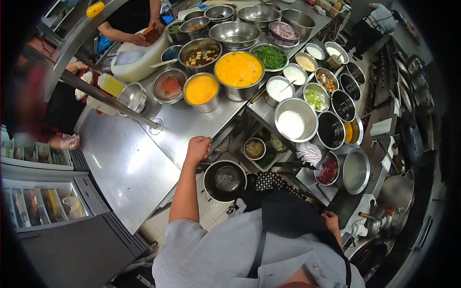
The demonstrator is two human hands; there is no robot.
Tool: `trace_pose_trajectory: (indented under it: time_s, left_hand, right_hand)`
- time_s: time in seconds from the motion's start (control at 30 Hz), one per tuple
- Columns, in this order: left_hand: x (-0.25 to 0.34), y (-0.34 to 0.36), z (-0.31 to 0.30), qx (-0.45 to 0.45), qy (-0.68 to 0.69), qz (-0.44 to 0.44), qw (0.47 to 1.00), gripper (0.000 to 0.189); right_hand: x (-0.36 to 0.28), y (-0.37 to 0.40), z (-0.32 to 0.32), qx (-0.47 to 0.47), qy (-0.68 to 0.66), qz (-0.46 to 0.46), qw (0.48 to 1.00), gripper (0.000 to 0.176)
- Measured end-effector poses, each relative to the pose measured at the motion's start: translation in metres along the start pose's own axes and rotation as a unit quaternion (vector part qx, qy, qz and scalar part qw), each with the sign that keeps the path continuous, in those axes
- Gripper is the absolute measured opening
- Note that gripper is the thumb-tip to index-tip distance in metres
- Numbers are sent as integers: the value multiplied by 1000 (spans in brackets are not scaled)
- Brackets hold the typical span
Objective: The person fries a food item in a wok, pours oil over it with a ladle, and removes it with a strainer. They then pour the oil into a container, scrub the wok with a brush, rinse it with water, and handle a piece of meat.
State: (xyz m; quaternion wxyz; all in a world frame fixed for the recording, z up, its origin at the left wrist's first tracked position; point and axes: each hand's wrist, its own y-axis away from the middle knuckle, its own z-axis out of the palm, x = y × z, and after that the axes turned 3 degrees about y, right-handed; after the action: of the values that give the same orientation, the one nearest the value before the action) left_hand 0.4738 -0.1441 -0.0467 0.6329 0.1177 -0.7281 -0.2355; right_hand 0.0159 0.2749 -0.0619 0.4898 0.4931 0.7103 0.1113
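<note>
Now | left hand [198,146]: fingers curled into a fist, resting on steel counter [129,163] edge | right hand [331,222]: low beside apron, finger spread unclear | dark pan [225,180]: just below left hand, greyish residue inside

The person wears a light grey short-sleeved shirt [211,254], loose and creased, which fills the view at 6 o'clock. Its left sleeve [185,230] ends in a wide hem at about 7 o'clock, and the left arm [185,192] is bare from there up to the left hand [198,148]. A black apron [288,216] covers the front, its dark strap [260,252] crossing the shirt toward 6 o'clock. The right hand [331,222], at 4 o'clock, is bare too.
</note>
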Motion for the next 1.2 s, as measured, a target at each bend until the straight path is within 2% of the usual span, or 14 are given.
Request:
trace_pose_trajectory:
  time_s: [0.07,0.17,0.33,0.53,0.6,0.63,0.73,0.77,0.83,0.87,0.93,1.0,1.07,1.2]
  left_hand:
    - [6,2,3,-5,-8,1,1000,26]
    - [13,7,3,9,7,-22,1000,23]
    - [13,7,4,7,1,-29,1000,23]
    - [18,-2,-17,-13,-13,19,1000,22]
    - [21,-34,-49,145,-93,210,962,23]
    - [34,-49,-66,243,-206,262,911,26]
    - [91,-64,-97,317,-399,294,809,29]
    - [95,-77,-104,317,-399,293,809,29]
    - [106,-99,-109,460,-305,217,805,35]
    - [110,-104,-110,459,-304,218,806,35]
    - [119,-106,-111,479,-300,101,819,39]
    - [110,-121,-121,487,-306,102,812,41]
    - [105,-129,-129,497,-312,100,804,44]
    - [111,-130,-136,440,-343,63,827,31]
  right_hand:
    - [1,7,-4,19,82,44,995,12]
    - [79,-5,-16,11,107,55,993,9]
    - [171,-20,-17,6,74,65,995,8]
    - [201,-27,-9,11,17,53,998,8]
    - [198,-24,-8,17,1,50,999,8]
    - [198,-24,-8,20,-7,47,999,8]
    - [193,-27,-6,27,-40,28,998,8]
    - [191,-30,-6,27,-52,24,998,8]
    - [184,-37,-9,22,-24,40,999,9]
    - [182,-36,-10,17,4,61,998,10]
    - [188,-33,-9,9,-23,70,997,12]
    - [212,-40,-9,-1,-47,75,996,13]
    - [278,-64,-15,-35,-3,12,999,15]
    - [280,-61,-21,-42,31,40,998,17]
